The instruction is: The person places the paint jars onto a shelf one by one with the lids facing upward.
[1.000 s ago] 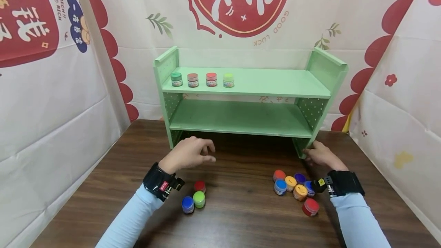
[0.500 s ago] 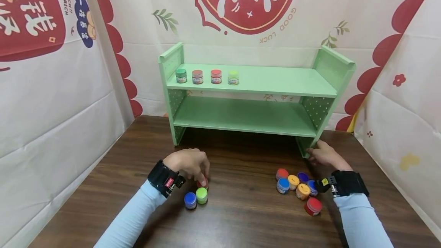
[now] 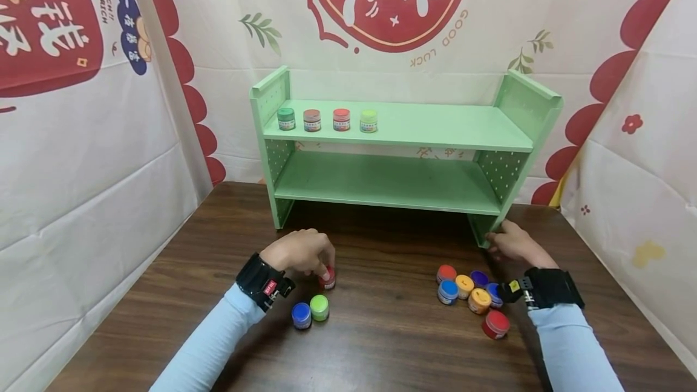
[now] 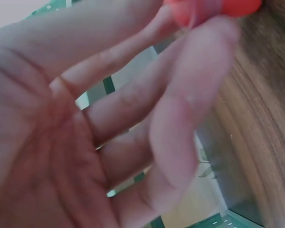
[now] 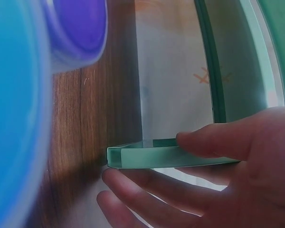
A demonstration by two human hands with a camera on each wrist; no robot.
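we see light blue sleeves, plain and fairly close-fitting, the left sleeve (image 3: pixel 215 331) matching the right sleeve (image 3: pixel 572 343), each running up to a broad black band at the wrist. the left band (image 3: pixel 256 277), next to the bare left hand (image 3: pixel 302 253), carries a small red label (image 3: pixel 269 287) with pale lettering too tiny for us to read, and a little black camera (image 3: pixel 285 287) juts from its inner edge. on the right band (image 3: pixel 558 289), by the bare right hand (image 3: pixel 514 243), we find a similar black device (image 3: pixel 509 293) with a bright yellow patch (image 3: pixel 514 286) and silvery bits of hardware (image 3: pixel 528 301).
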